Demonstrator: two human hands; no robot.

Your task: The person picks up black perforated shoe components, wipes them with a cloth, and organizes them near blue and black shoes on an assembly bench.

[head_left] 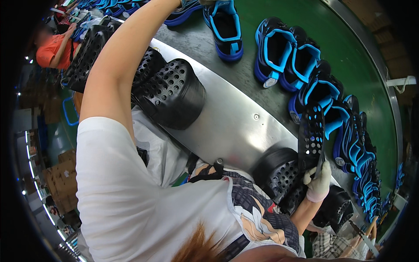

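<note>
Observed at far left: a co-worker [56, 49] in an orange top, with cardboard boxes [62, 181] further down. Found next, behind the bare left forearm: a dark cluster of perforated black pieces [89, 52]. Sighted just right of that forearm: two rounded black perforated holders [172, 89], set side by side on the metal ledge [231, 120]. Noted at the upper edge: the left hand [210, 1], mostly cut off by the frame, at the far end of a black-and-blue shoe [225, 37]. Cannot tell how far open, or whether closed on the shoe. Recorded beyond the ledge: a green work surface [314, 19], bearing the shoe with its heel toward the ledge.

Located further right, on the near side: a black perforated tub [276, 168], resting over the ledge. Seen just beside: a perforated black strip [311, 135], standing near upright in the gloved right hand [319, 183], with fingers and thumb closed about its lower end. Lined up behind and to the right of the strip: a long row of matching shoes [275, 54], curving toward the lower right. Observed below the hand: another black perforated piece [335, 207], then a person in plaid [329, 245] near the lower edge.
</note>
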